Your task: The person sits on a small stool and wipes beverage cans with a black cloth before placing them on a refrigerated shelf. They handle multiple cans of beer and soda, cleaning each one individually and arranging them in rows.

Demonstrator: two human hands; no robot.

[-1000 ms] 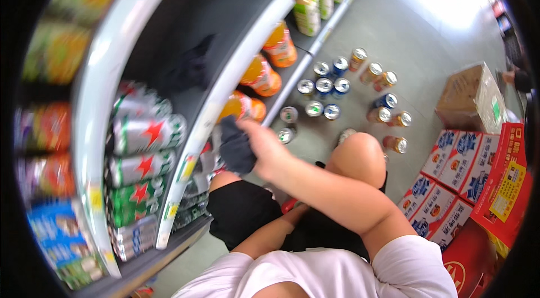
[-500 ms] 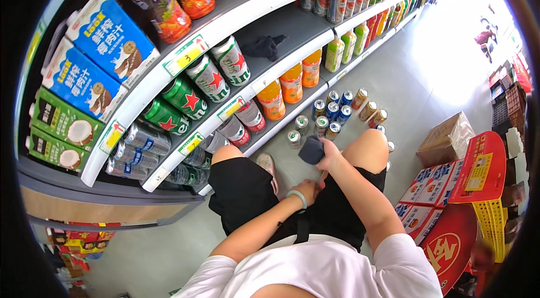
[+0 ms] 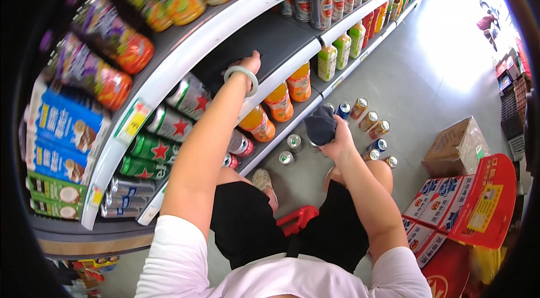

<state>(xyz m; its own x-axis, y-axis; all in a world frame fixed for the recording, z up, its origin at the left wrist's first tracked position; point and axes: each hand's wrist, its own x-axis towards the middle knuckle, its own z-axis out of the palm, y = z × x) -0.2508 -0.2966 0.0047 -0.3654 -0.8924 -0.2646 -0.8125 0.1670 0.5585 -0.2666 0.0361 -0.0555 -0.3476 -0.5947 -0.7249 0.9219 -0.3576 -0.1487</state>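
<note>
My left hand (image 3: 246, 65), with a pale bracelet at the wrist, reaches onto the bare dark shelf (image 3: 281, 33). A dark crumpled cloth (image 3: 224, 77) shows beside that hand, mostly covered by it; the fingers appear curled on the cloth, though only partly seen. In front of my knees, my right hand (image 3: 339, 137) is closed around a bunched dark blue-grey cloth (image 3: 320, 125); whether anything is wrapped inside is hidden. Below and beyond it, several drink cans stand upright on the floor, among them a silver-green can (image 3: 287, 158) and a gold can (image 3: 368, 121).
Orange drink bottles (image 3: 280, 105) line the lower shelf, with star-marked cans (image 3: 169, 123) to their left. More cans (image 3: 322, 5) stand farther along. A red plastic stool (image 3: 298, 220) shows between my legs. At right are a cardboard box (image 3: 457, 143) and stacked drink cartons (image 3: 439, 202).
My left hand has left my lap and stretched up to the cloth on the shelf. My right hand still grips its cloth. The view has shifted, uncovering the red stool.
</note>
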